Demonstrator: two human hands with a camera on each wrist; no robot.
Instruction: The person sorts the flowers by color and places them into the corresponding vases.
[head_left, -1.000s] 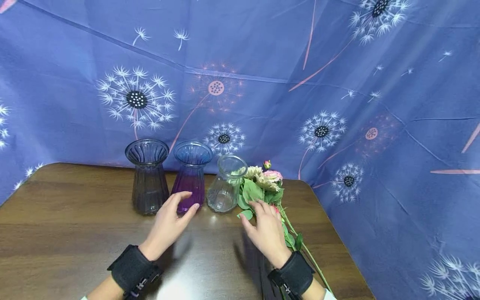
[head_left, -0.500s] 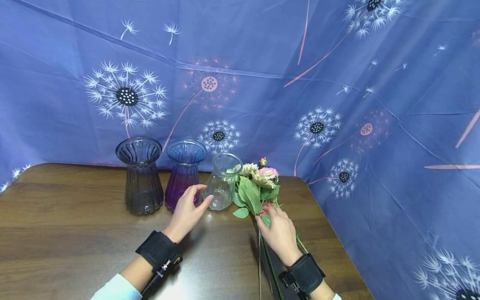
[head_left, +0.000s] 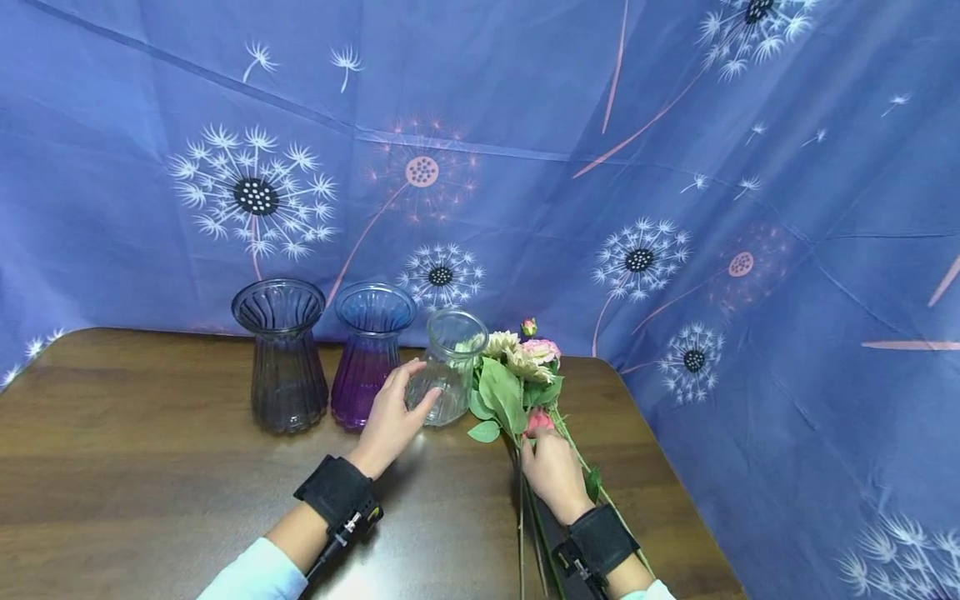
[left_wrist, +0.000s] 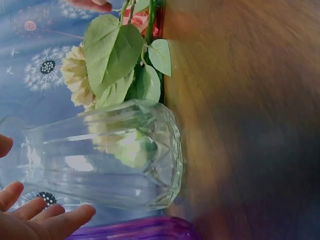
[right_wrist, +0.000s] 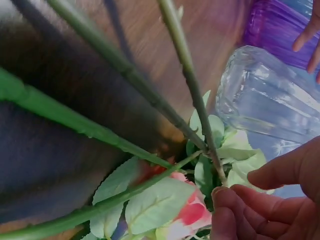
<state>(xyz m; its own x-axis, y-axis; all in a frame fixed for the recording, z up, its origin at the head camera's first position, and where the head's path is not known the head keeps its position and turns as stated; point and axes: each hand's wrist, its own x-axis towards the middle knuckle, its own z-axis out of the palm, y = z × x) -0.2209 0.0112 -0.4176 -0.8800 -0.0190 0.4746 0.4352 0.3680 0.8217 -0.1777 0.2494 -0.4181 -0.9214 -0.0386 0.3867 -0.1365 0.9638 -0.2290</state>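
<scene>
In the head view my left hand [head_left: 393,421] is beside the clear glass vase [head_left: 442,387], thumb and fingers spread apart at its near left side. The left wrist view shows the fingers [left_wrist: 65,220] near the wall of the vase [left_wrist: 105,155]. My right hand [head_left: 555,471] is at the artificial flowers [head_left: 525,358], its fingers curled at a flower stem [right_wrist: 187,80] just below a pink-red bloom [head_left: 538,421]. In the right wrist view the stem runs to the fingertips [right_wrist: 220,195]; part of it is hidden behind them.
Left of the clear vase stand a purple-blue glass vase [head_left: 367,367] and a dark grey glass vase [head_left: 287,367]. All rest on a brown wooden table [head_left: 150,467]. A blue cloth with dandelion prints [head_left: 525,208] hangs behind and to the right. Long stems [head_left: 522,533] lie towards the front.
My left hand has moved right, from in front of the purple vase to the clear one. My right hand has come down and back to the stems, and its fingers have curled in.
</scene>
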